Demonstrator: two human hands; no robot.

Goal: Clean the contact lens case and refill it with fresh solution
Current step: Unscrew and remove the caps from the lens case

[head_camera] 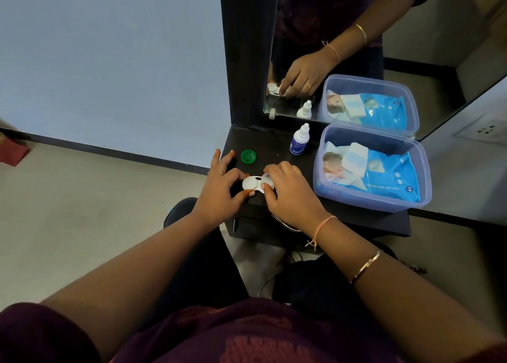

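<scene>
We see a white lens case [253,183] lying at the front of the dark table [277,146], held from both sides. The left hand [219,190] pinches its open left well between thumb and fingers [241,174]; the right hand [290,190] curls closed over the right well, hiding it. A green cap [248,157] sits loose just behind. The solution bottle [299,140] stands upright, capped, near the mirror [356,47]. Beside it, a clear plastic box [329,195] holds a blue pack of wipes [384,176].
</scene>
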